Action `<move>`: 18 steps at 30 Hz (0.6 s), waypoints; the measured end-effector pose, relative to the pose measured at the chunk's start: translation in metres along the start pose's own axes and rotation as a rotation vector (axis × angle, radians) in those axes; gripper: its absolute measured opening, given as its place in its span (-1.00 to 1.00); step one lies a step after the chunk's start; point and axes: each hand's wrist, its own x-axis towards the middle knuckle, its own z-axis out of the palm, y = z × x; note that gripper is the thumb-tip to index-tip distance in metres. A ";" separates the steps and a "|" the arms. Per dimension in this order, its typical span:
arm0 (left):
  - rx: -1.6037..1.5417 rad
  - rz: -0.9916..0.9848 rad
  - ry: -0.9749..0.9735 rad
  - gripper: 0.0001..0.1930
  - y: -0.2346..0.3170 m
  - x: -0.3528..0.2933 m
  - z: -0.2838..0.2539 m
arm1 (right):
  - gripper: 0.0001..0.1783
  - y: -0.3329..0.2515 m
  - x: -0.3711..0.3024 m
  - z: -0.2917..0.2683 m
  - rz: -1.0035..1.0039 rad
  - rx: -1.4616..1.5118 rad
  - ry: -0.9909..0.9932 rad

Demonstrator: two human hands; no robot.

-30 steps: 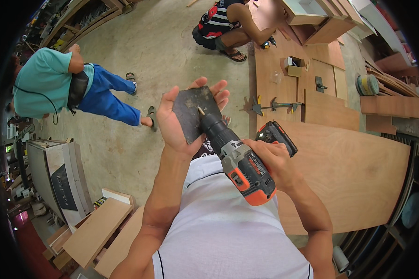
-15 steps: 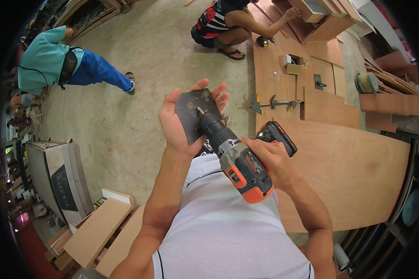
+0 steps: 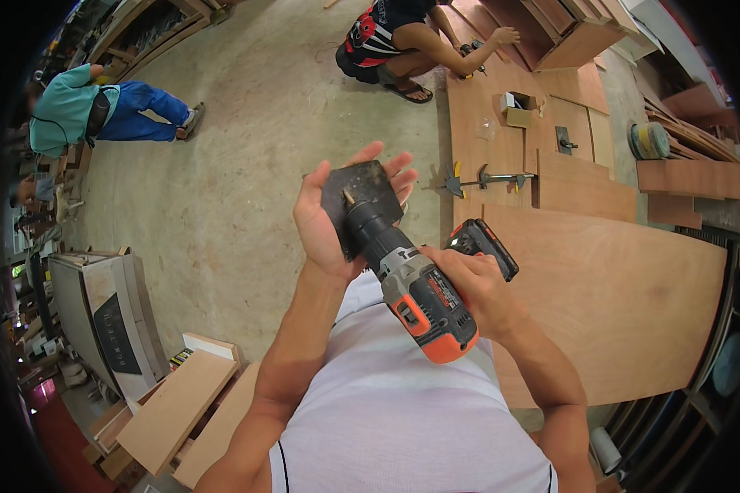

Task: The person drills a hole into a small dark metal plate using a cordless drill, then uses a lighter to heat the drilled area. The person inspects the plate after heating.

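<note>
My right hand grips a black, grey and orange cordless drill by its handle. The drill's battery sticks out beyond that hand. In front of my torso, my left hand is palm up, holding a dark, flat, squarish plate with thumb and fingers spread around its edges. The short drill bit points across the plate, and the chuck overlaps its lower part. Whether the bit touches the plate, I cannot tell.
Large wooden panels lie to the right, with a bar clamp, a small box and a dark tool on them. One person crouches by a wooden cabinet; another is far left. Boards are stacked lower left.
My left hand and the plate have shifted slightly right; the drill tilts a little differently. The crouching person's hand now reaches a drill on the panel. The person in teal has moved left.
</note>
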 end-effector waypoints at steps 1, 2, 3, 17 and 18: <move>0.011 0.004 0.009 -0.26 0.000 0.000 0.001 | -0.43 -0.001 0.000 -0.001 0.012 -0.004 -0.005; 0.022 0.008 0.018 -0.26 0.000 0.001 0.002 | -0.43 -0.001 0.001 -0.001 0.024 -0.007 -0.010; 0.022 0.001 0.022 -0.26 0.000 0.001 0.000 | -0.43 0.000 0.000 0.000 0.027 -0.003 -0.011; -0.023 -0.016 0.039 -0.21 -0.013 0.002 -0.002 | -0.41 0.000 -0.002 0.002 0.057 0.062 0.006; -0.019 -0.013 0.018 -0.20 -0.010 0.001 -0.002 | -0.41 0.000 -0.002 0.001 0.055 0.054 0.020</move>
